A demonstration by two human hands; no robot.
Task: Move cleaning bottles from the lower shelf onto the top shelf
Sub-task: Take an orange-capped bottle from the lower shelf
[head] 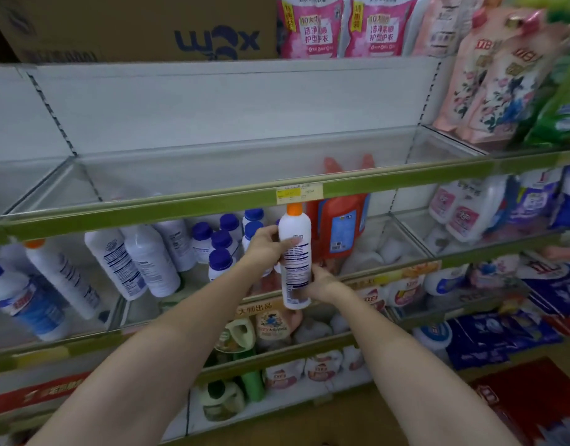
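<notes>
Holding a tall white plastic bottle with an orange cap (294, 255) upright in front of the shelves, the person has both hands on it. The left hand (266, 244) wraps its fingers round the upper body, thumb lying across the printed label, while the right hand (315, 283) curls round the lower part from the other side. Two hands on one slim bottle probably serve to keep it vertical and steady for the lift, one guiding the top and the other bearing the weight near the base.

The bottle sits in the air just in front of the lower shelf (212, 320), its cap level with the green front rail of the top shelf (180, 206), touching neither as far as I can tell. That top shelf, a white bay with clear dividers, shows nothing in the stretch above the hands, so it looks ready to receive stock.

On the lower shelf more tall white bottles (142, 259) lean to the left, and a cluster of short white bottles with blue caps (220, 246) stands behind the left hand. Red-orange detergent jugs (338, 226) stand just right of the held bottle. Judging by these, most of the moving is yet to be done; the next lift needs the base to clear the rail.
</notes>
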